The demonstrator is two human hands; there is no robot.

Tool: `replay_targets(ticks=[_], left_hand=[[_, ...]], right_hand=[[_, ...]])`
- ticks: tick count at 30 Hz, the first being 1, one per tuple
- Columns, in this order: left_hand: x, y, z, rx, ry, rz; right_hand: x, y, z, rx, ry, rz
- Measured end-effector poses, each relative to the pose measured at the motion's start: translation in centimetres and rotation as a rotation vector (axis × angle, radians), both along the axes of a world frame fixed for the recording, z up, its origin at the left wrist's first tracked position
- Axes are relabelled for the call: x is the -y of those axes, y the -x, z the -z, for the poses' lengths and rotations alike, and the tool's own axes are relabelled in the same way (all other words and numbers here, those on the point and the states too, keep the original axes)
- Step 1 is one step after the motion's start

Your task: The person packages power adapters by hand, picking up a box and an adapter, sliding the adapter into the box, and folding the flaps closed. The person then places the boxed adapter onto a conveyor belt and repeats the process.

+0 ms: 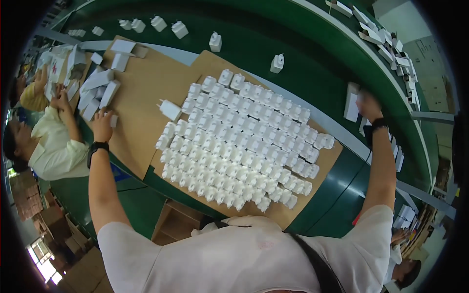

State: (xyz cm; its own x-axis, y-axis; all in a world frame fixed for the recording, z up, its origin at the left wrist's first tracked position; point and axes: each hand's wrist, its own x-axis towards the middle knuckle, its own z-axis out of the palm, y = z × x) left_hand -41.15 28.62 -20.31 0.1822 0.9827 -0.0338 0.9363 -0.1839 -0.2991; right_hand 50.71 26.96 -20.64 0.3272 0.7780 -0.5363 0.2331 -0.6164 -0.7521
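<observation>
Many white plug adapters (234, 132) stand in tight rows on a brown cardboard sheet in front of me. One more adapter (170, 110) lies on its side at the left edge of the group, prongs pointing left. My left hand (102, 126) is at the far left, beside a heap of white boxes (99, 83); its fingers are bent about a small white block (114, 121), partly hidden. Out to the right, my right hand (369, 105) is smeared by motion over the green belt, close against a white box (351, 103). Its fingers cannot be made out.
Several spaced adapters (180, 30) stand along the green belt (244, 29). Opened white boxes (386, 49) lie on a shelf at the far right. A co-worker in a pale shirt (61, 144) handles boxes at left. An open carton (177, 222) sits below the table edge.
</observation>
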Motion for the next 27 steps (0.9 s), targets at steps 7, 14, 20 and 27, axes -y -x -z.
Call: replay_targets(ticks=[7,14,20,27], left_hand=[[4.0,-7.7,-7.6,0.438,-0.059,-0.117],[11.9,-19.7,-14.0,1.552,-0.06,-0.35],[19.4,-22.5,-15.1,2.303,0.176,-0.282],[22.3,-36.2,-15.2,2.578,0.725,-0.35]], right_hand=[[-9.5,18.7,-2.6,0.437,-0.577,-0.966],[-11.5,22.7,-0.1,0.664,-0.328,-1.001],[1.2,20.3,-13.4,0.231,-0.397,-0.751],[21.9,23.0,-21.5,-0.513,-0.514,-0.278]])
